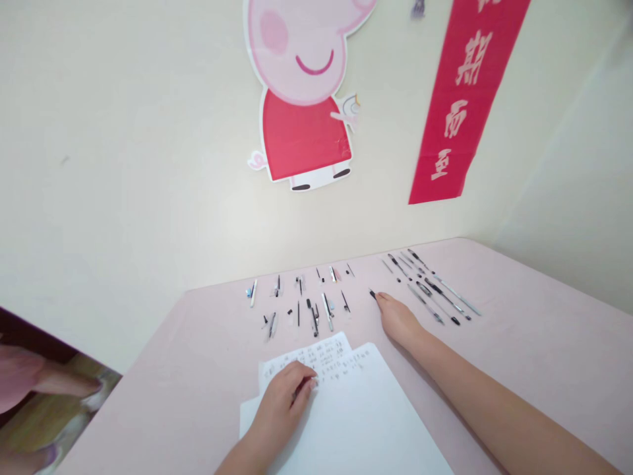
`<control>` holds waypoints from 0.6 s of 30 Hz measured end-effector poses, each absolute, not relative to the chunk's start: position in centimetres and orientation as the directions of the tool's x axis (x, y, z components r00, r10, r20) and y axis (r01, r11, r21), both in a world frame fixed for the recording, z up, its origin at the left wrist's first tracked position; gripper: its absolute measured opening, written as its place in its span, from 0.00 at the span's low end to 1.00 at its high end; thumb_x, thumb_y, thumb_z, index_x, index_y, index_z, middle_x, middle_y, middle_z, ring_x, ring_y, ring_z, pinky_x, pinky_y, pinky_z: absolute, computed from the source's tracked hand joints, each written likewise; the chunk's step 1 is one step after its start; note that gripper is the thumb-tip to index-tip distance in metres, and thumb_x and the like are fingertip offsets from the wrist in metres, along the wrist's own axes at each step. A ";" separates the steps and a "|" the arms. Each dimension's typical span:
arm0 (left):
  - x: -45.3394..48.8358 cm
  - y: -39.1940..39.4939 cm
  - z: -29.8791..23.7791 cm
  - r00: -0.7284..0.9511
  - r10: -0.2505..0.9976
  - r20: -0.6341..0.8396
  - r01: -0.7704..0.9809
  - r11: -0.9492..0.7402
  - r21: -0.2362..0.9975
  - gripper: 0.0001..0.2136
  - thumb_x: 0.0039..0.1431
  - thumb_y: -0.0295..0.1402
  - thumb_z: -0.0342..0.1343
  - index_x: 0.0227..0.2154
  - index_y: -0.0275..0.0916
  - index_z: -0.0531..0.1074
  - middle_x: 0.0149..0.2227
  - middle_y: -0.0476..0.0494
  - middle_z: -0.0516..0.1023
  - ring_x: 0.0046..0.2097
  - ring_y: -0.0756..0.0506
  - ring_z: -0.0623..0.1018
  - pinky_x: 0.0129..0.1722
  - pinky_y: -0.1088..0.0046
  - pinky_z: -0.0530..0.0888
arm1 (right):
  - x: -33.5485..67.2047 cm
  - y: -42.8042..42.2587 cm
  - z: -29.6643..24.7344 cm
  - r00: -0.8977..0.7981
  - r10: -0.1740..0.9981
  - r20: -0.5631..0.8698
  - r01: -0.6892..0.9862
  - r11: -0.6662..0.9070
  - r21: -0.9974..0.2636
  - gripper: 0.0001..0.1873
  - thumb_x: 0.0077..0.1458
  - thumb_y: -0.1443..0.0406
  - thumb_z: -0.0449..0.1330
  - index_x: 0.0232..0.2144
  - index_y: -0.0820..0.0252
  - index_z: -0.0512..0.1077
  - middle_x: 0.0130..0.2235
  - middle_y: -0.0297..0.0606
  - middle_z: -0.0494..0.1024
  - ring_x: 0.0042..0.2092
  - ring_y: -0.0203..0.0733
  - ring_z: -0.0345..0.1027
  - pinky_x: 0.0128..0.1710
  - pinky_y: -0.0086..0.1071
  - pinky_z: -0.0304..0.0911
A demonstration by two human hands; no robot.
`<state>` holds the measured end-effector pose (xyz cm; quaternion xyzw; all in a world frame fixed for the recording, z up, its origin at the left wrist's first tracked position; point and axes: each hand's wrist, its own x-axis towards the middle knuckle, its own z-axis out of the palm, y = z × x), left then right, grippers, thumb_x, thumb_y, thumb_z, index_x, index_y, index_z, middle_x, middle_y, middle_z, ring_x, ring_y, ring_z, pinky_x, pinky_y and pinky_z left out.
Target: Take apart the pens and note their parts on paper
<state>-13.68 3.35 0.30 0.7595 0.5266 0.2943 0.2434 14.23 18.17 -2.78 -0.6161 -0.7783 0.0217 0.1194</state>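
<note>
While the left hand point(288, 399) rests curled on the paper sheets point(366, 422), any grip impossible to tell, the right hand point(398, 319), at one o'clock from them, pinches its fingers together on a dark pen piece point(372, 295). From that hand, pen parts point(312, 318) lie toward ten o'clock, pens point(457, 294) at two; beyond, a pig cutout point(306, 135) hangs at eleven.
</note>
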 end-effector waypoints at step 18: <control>-11.0 2.7 3.3 0.350 0.931 0.099 0.651 -0.318 0.690 0.09 0.57 0.31 0.45 0.34 0.40 0.71 0.33 0.44 0.74 0.31 0.47 0.72 0.34 0.70 0.69 | 12.3 15.2 -0.4 -0.198 0.962 0.186 0.956 0.231 -0.183 0.12 0.53 0.71 0.49 0.37 0.64 0.70 0.40 0.47 0.74 0.41 0.44 0.68 0.40 0.31 0.58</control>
